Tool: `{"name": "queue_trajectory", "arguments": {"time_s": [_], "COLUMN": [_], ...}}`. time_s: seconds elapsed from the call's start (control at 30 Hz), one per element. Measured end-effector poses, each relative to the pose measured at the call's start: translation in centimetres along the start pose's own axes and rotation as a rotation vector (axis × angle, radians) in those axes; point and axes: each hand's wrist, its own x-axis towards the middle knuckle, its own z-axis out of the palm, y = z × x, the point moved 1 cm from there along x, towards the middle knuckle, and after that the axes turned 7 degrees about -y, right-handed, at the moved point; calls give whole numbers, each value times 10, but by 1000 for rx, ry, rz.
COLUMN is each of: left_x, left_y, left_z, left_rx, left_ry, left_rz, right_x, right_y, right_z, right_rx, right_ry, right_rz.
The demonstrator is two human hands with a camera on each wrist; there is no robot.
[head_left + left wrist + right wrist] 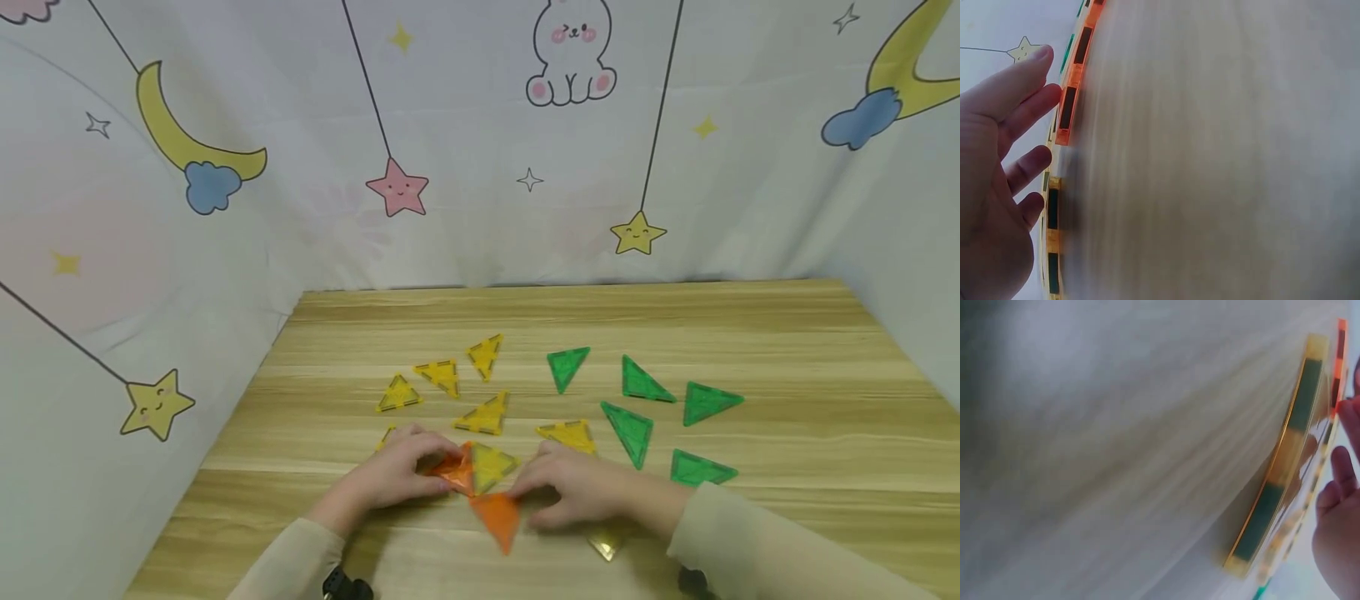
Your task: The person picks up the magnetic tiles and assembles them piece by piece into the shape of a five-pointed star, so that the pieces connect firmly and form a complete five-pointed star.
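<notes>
My left hand rests at an orange triangular magnetic tile, its fingers touching the tile's left part and hiding some of it. In the left wrist view the fingers are loosely bent, beside the orange tile's edge. A yellow triangular tile lies against that orange tile's right side. Below them is a second orange triangle, slightly blurred. Fingertips of my right hand touch its upper right corner, while the thumb stands apart from it. Under the right forearm lies a partly hidden yellow tile.
Several yellow triangles are spread behind the hands, one just beyond the right hand. Several green triangles lie to the right on the wooden table. A printed cloth hangs behind the table and along both sides.
</notes>
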Motion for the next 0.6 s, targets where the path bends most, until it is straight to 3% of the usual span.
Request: {"name": "queue_trajectory", "arguments": {"time_s": [0.2,0.37,0.6], "left_x": [-4,-4,-1], "left_y": [0,5,9], "left_z": [0,1,1], "left_rx": [-10,10,54], "left_ry": [-14,-12,4], "left_rz": [-8,5,-44], "right_x": [-2,2,5], "right_y": [6,8,11], "right_z": [-3,-4,-7], "right_rx": [-4,-11,-4], "right_ry": [-3,10,33], "right_rz": [61,61,141]}}
